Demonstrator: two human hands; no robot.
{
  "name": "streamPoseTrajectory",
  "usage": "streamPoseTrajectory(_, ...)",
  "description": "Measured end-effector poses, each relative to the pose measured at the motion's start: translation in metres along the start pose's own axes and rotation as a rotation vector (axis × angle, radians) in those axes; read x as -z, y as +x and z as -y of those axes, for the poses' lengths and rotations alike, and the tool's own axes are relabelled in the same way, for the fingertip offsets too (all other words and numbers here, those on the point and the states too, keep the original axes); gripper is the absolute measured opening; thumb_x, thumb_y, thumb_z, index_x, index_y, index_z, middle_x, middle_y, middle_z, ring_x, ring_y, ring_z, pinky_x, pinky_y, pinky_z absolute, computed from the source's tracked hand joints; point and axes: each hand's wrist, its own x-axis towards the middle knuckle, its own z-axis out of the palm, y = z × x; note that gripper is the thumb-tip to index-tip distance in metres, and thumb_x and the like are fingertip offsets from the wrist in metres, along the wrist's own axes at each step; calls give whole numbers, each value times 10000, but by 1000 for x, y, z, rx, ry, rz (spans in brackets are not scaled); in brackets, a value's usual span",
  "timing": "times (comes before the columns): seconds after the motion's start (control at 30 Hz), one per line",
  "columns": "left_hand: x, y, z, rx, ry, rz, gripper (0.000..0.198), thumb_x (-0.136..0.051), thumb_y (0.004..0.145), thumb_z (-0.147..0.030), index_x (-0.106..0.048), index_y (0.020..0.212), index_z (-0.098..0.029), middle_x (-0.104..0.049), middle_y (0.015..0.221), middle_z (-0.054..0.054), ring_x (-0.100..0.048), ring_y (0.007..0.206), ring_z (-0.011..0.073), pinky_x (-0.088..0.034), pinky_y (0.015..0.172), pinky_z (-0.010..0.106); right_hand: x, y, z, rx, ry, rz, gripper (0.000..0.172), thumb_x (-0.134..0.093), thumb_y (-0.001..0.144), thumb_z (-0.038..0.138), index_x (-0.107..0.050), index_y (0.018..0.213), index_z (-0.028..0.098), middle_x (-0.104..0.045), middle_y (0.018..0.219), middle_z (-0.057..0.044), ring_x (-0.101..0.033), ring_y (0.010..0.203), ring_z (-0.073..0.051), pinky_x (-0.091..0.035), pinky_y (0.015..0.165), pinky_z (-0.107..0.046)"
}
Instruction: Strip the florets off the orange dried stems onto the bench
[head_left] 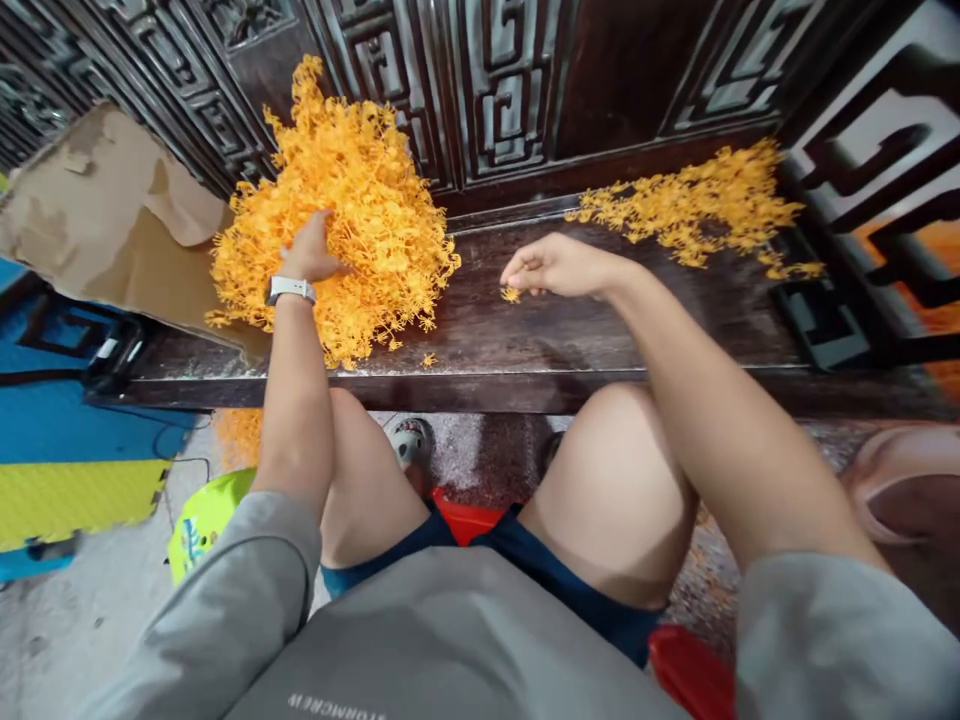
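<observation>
A tall heap of small orange, branching, flower-like pieces (pixel 375 220) stands on a dark wooden bench (pixel 480 340). My left hand (pixel 309 252), with a pale watch at its wrist, reaches into the near left side of the heap. Its thumb and fingers are apart, some fingertips hidden among the pieces. Right of the heap, just above the bench top, my right hand (pixel 551 268) has its fingers pinched together on one small orange piece (pixel 511 294). Another single piece (pixel 429 360) lies near the bench's front edge.
A smaller, flatter spread of orange pieces (pixel 697 205) lies at the bench's right end. Torn cardboard (pixel 112 210) leans left of the heap. Carved dark panels (pixel 510 80) form the back. A bright yellow-green bag-like item (pixel 202 520) is on the floor at left.
</observation>
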Motion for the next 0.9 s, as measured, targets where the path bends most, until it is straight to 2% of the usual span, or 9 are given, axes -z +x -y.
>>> streamPoseTrajectory(0.1,6,-17,-41,126,-38,-15,1178,-951,734,-705,-461,1658,-164,-315,1834,213,-133,1699,544,-173,1312,800,-6,4,5,-7,141,-71,169,-951,875,234,-805,891,150,-701,669,9,-584,587,-95,-497,568,-235)
streamPoseTrajectory(0.17,4,-33,-79,19,-102,-193,909,-900,838,-609,-561,1575,-197,-318,1844,156,-17,1724,487,-93,1327,768,-9,4,8,-33,225,-151,152,-936,885,174,-788,890,139,-699,677,6,-582,584,-90,-506,567,-229)
streamPoseTrajectory(0.27,-11,-54,-141,-191,-240,-383,664,-677,1032,-532,-539,1611,-235,-500,1727,95,-133,1717,342,-135,1340,687,-13,3,12,-71,365,-272,126,-875,936,117,-754,911,137,-687,694,14,-581,583,-77,-512,570,-207)
streamPoseTrajectory(0.33,-29,-57,-173,-264,-390,-355,597,-626,1066,-583,-587,1547,-232,-643,1550,113,-304,1662,303,-306,1303,590,-18,3,17,-74,459,-319,115,-828,977,106,-731,926,142,-682,713,22,-584,586,-66,-512,577,-186)
streamPoseTrajectory(0.4,-50,-51,-192,-305,-572,-287,552,-674,1039,-633,-657,1397,-212,-743,1299,125,-574,1460,294,-485,1170,496,-25,3,24,-60,535,-315,105,-793,1011,118,-717,944,143,-700,753,17,-604,606,-58,-519,595,-170)
streamPoseTrajectory(0.47,-68,-40,-196,-324,-764,-193,474,-741,1004,-640,-684,1198,-212,-761,1032,92,-737,1170,262,-589,970,399,-33,5,31,-50,580,-275,96,-783,1028,142,-711,964,140,-731,801,0,-634,638,-60,-531,614,-163)
streamPoseTrajectory(0.6,-86,-24,-183,-315,-1037,-51,328,-821,995,-490,-632,1025,-224,-687,774,17,-741,796,172,-596,749,294,-44,10,36,-38,601,-268,144,-828,1008,186,-693,979,144,-752,830,-8,-650,654,-63,-544,626,-162)
streamPoseTrajectory(0.77,-79,-29,-178,-211,-1089,25,205,-747,1051,-395,-608,1055,-244,-677,774,1,-705,695,141,-604,710,279,-50,16,28,-83,571,-349,145,-805,1004,154,-665,971,167,-716,781,19,-619,632,-62,-535,623,-166)
streamPoseTrajectory(0.9,-63,-37,-178,-236,-858,-30,127,-668,1061,-356,-649,1039,-232,-738,874,33,-711,761,169,-614,810,333,-48,17,21,-116,398,-372,138,-753,982,82,-658,941,173,-690,743,20,-568,603,-72,-479,575,-169)
